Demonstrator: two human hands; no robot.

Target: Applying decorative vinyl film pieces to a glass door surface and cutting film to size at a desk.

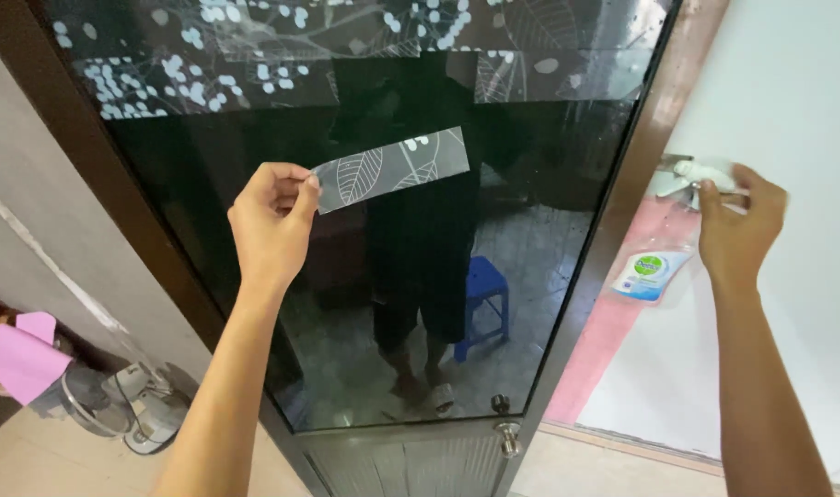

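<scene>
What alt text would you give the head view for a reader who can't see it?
The left hand pinches a strip of translucent leaf-patterned film against a dark glass door panel, while the right hand grips the trigger head of a clear plastic spray bottle. More patterned film covers the glass top.

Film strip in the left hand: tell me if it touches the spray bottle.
Apart. The head view shows the film strip over the dark glass, with the door frame between it and the spray bottle.
</scene>
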